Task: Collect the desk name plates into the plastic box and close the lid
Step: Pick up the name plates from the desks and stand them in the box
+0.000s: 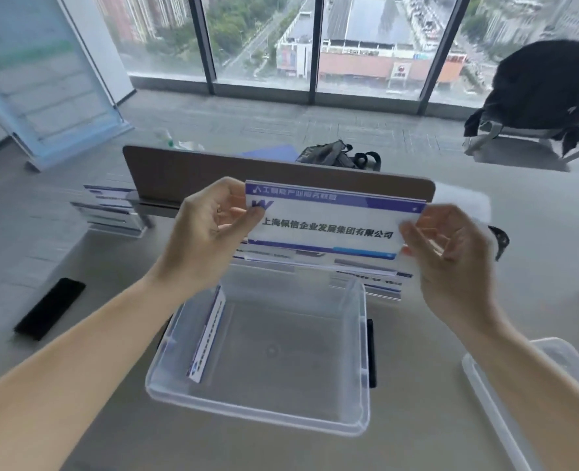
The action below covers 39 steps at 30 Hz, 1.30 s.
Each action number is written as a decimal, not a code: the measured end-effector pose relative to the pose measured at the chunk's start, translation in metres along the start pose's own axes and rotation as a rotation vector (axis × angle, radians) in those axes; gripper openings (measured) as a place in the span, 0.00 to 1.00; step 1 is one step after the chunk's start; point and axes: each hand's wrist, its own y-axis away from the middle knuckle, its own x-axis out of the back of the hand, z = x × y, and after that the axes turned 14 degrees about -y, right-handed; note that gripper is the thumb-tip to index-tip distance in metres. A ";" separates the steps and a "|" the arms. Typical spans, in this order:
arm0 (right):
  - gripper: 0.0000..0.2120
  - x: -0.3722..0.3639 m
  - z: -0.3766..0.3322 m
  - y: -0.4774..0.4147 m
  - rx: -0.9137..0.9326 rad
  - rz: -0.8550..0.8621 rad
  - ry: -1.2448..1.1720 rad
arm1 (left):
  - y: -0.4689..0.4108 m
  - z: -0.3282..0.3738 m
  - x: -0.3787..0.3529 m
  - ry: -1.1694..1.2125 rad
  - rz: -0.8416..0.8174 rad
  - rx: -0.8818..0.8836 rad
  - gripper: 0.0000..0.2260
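Note:
I hold a clear acrylic name plate (328,222) with a white and blue card and black characters in the air above the far edge of the plastic box (361,362). My left hand (206,232) pinches its left end and my right hand (451,253) pinches its right end. The clear box stands open on the desk below, with one name plate (208,334) leaning against its left wall. More name plates (366,277) lie on the desk just behind the box. Another stack of plates (111,212) sits at the far left.
The clear lid (505,402) lies on the desk at the right, partly under my right forearm. A black phone (50,309) rests at the left. A brown desk divider (186,178) runs behind the plates. A chair with a black jacket (539,93) stands at the far right.

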 end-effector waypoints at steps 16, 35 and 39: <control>0.09 -0.080 0.093 0.026 -0.194 -0.361 0.189 | 0.054 -0.090 0.027 -0.630 -0.557 0.129 0.02; 0.38 -0.220 0.239 0.108 -1.187 -0.335 0.124 | 0.103 -0.197 -0.091 -0.903 -0.662 0.533 0.11; 0.30 -0.234 0.247 0.104 -1.171 -0.393 0.184 | 0.100 -0.204 -0.084 -0.878 -0.681 0.505 0.11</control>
